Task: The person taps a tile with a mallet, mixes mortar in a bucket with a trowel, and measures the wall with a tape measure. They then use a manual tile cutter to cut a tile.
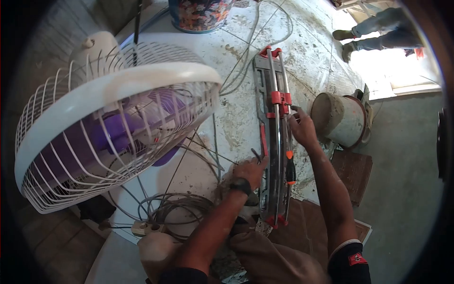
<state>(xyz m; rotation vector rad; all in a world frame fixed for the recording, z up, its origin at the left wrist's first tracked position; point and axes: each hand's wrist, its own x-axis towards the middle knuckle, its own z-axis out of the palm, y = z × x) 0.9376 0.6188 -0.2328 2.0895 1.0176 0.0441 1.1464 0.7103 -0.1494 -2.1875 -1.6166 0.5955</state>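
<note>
A long tile cutter (272,137) with two metal rails and red end pieces lies on the dusty floor. Its red carriage (281,98) sits in the upper half of the rails. My right hand (302,127) is beside the rails just below the carriage, fingers bent; what they hold, if anything, is too small to tell. My left hand (249,174), with a dark watch on the wrist, is at the cutter's left edge by a red bar (263,139); its fingertips are unclear. A black and orange handle (290,170) lies along the right rail.
A large white fan (118,75) fills the left. Coiled cable (179,208) and a power socket (146,228) lie below it. A dirty bucket (338,118) is on its side at right, near brown tiles (352,175). A patterned bucket (201,14) and another person's legs (385,35) are farther off.
</note>
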